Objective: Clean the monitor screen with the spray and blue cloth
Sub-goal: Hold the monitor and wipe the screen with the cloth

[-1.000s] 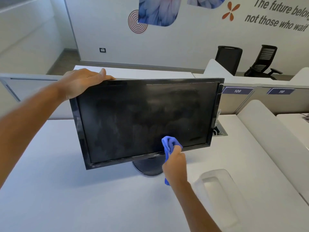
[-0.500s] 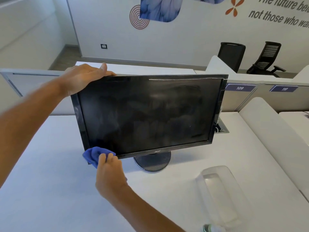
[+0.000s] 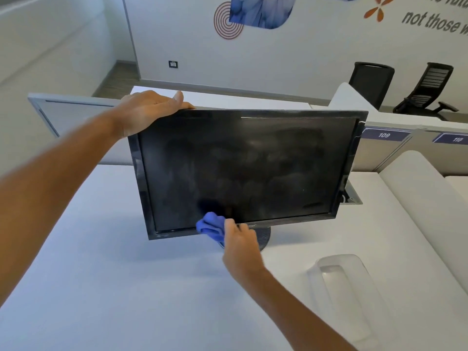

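White and broad, the table [image 3: 106,287] carries a black monitor [image 3: 243,171] in an open office with a printed wall behind; right-hand fingers [image 3: 229,225] are curled tight around a bunched blue cloth [image 3: 211,225], pressing it against the lower edge of the monitor, a little left of that edge's middle, where screen meets bottom bezel; the right hand [image 3: 240,245] sits just below the monitor, its forearm running down and away toward the near right; left-hand fingers [image 3: 177,98] are wrapped over the monitor's top left corner, thumb side on the front of the frame, so the left hand [image 3: 149,111] clamps that corner; the screen is dark, tilted, and streaked with hazy smears across most of its face; a round dark stand base [image 3: 264,236] shows under the monitor, partly hidden by the right hand; a clear plastic tray [image 3: 342,292] lies on the table below and right of the monitor; two black office chairs [image 3: 369,82] stand beyond the monitor's upper right.
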`<state>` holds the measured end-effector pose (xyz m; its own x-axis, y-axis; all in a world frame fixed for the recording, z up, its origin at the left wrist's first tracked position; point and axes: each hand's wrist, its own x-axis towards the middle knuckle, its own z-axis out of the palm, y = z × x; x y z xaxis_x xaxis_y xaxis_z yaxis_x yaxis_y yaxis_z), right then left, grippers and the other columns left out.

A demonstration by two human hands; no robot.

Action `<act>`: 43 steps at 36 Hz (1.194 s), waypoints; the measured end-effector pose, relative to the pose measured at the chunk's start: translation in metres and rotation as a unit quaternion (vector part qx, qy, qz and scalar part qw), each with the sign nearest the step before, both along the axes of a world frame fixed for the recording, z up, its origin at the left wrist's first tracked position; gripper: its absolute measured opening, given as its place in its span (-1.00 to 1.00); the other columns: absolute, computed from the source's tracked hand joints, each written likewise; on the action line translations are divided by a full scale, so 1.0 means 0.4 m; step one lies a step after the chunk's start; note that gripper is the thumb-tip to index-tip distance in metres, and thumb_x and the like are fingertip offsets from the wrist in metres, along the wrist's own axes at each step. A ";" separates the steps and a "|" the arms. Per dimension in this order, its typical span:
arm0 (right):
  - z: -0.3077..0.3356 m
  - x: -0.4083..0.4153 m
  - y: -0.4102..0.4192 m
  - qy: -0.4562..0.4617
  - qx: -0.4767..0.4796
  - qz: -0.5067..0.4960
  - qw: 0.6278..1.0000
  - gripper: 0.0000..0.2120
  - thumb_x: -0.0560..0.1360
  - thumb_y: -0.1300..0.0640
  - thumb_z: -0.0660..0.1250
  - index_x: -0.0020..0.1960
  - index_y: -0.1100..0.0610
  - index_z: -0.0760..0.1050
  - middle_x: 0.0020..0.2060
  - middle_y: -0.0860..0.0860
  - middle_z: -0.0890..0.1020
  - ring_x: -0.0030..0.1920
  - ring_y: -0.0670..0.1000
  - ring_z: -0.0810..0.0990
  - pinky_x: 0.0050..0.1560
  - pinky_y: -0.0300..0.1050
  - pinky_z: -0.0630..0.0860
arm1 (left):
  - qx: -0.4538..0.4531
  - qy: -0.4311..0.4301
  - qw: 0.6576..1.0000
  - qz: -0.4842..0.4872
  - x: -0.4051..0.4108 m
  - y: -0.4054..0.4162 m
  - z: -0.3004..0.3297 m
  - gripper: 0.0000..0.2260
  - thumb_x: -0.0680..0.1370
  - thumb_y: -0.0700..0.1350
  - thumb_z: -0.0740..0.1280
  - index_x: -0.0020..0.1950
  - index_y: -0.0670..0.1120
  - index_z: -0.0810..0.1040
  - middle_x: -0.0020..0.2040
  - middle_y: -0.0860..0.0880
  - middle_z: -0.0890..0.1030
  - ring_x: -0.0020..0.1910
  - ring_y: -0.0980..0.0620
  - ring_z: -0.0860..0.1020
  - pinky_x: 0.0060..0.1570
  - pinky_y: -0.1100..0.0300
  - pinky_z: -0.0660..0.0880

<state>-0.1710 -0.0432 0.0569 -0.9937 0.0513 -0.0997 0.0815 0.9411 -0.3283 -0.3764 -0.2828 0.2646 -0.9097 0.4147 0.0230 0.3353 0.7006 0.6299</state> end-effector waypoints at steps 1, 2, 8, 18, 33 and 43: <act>-0.003 0.000 0.036 0.006 0.006 -0.019 1.000 -0.65 0.51 0.32 0.28 0.22 0.05 0.33 0.04 0.06 0.51 0.05 0.19 0.52 -0.01 0.07 0.51 | 0.002 -0.001 1.000 -0.001 0.003 0.001 0.001 -0.35 0.51 0.62 -0.11 0.36 0.43 0.57 0.47 0.12 0.56 0.46 -0.11 0.45 0.56 -0.26 0.24; -0.009 -0.001 0.071 0.013 0.015 -0.034 0.999 -0.65 0.51 0.33 0.29 0.21 0.04 0.33 0.01 0.04 0.50 0.03 0.17 0.53 -0.05 0.02 0.50 | 0.004 -0.001 1.000 -0.002 0.005 0.002 0.002 -0.34 0.52 0.61 -0.10 0.37 0.41 0.57 0.47 0.12 0.56 0.46 -0.09 0.45 0.56 -0.23 0.25; 0.000 -0.003 0.208 0.016 0.034 -0.107 0.994 -0.64 0.53 0.27 0.42 0.22 0.05 0.37 -0.04 0.01 0.46 -0.09 0.06 0.43 -0.21 -0.11 0.38 | -0.011 0.014 1.000 -0.002 0.018 0.014 0.015 -0.34 0.53 0.59 -0.14 0.36 0.42 0.57 0.45 0.19 0.57 0.45 -0.01 0.43 0.54 -0.09 0.23; -0.028 -0.016 0.073 0.027 0.083 -0.056 0.995 -0.55 0.24 0.29 0.61 0.06 0.14 0.54 -0.24 0.05 0.61 -0.23 0.08 0.52 -0.23 -0.02 0.50 | -0.024 0.012 1.000 0.013 0.025 0.024 0.021 -0.41 0.65 0.45 -0.12 0.38 0.35 0.60 0.41 0.12 0.59 0.39 -0.05 0.46 0.41 0.01 0.25; -0.041 -0.016 -0.040 0.021 0.130 0.020 0.991 -0.51 0.57 0.11 0.42 0.41 0.11 0.30 0.20 0.10 0.55 0.14 0.10 0.52 0.15 -0.02 0.46 | -0.043 0.031 0.998 0.019 0.030 0.030 0.024 -0.41 0.66 0.42 -0.13 0.39 0.32 0.60 0.41 0.12 0.61 0.40 -0.04 0.47 0.31 0.09 0.19; -0.026 -0.025 -0.235 0.047 0.151 0.141 0.977 -0.60 0.55 0.08 0.40 0.30 0.13 0.34 -0.01 0.06 0.57 -0.03 0.07 0.51 -0.08 -0.02 0.28 | -0.054 0.036 0.998 0.024 0.034 0.034 0.029 -0.40 0.66 0.40 -0.14 0.40 0.31 0.60 0.45 0.08 0.59 0.45 -0.09 0.44 0.35 0.05 0.19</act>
